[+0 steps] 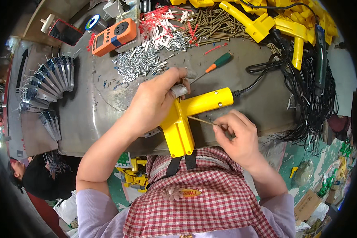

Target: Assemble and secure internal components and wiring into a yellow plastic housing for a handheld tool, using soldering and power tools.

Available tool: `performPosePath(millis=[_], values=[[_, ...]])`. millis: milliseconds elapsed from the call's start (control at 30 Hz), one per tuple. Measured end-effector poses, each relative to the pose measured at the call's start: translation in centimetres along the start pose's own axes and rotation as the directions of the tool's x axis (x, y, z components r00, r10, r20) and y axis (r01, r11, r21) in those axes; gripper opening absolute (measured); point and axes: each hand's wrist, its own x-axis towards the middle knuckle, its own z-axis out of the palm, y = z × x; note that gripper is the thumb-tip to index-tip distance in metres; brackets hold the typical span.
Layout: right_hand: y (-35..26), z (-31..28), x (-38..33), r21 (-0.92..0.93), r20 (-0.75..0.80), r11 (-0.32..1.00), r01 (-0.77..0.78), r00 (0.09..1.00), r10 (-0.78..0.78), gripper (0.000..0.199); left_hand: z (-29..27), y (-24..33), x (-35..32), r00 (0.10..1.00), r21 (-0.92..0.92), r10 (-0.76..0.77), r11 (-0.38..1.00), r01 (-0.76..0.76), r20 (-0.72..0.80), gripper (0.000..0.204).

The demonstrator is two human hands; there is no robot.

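Note:
My left hand (154,97), with pale wraps on its fingertips, is closed on a yellow plastic tool housing (177,137) with a handle to the right, over the table's near edge. Two screw heads show on the handle, and a black cord (248,89) leaves its end. My right hand (238,137) pinches a thin, long brass-coloured screw (202,120). Its far tip reaches the housing's side near the handle joint; whether it has entered a hole I cannot tell. Just beyond my left fingers is a screwdriver (219,62) with a green and orange handle, its shaft pointing toward them.
Small silver screws (137,63), white and red pieces (162,27) and long brass screws (216,25) lie heaped at the back. An orange meter (115,36) stands left of them. Yellow housings (261,27) and black cords (305,99) crowd the right; metal strips with wires (53,79) fan out left.

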Motion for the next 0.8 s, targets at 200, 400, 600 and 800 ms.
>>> performPosePath(millis=[200,400,600,800], values=[[-0.7,1.5,-0.5,-0.083,-0.01,0.993,0.088,0.996,-0.089,0.018,1.1,0.0,-0.3,0.993,-0.1,-0.001,0.995,-0.011,-0.122,0.039],[-1.2,-0.3,2.0,-0.268,0.149,0.916,0.299,0.952,-0.268,0.012,0.9,0.1,-0.2,0.939,0.409,0.343,0.858,-0.312,-0.003,0.038],[-0.7,0.0,3.4,-0.3,0.06,0.849,0.436,0.897,-0.439,0.018,0.9,-0.2,0.4,0.884,0.361,0.464,0.815,-0.453,0.062,0.041],[-1.1,3.0,1.5,-0.246,0.088,0.902,0.353,0.935,-0.342,0.022,1.6,-0.4,0.9,0.863,0.391,0.495,0.778,-0.491,0.1,0.035]])
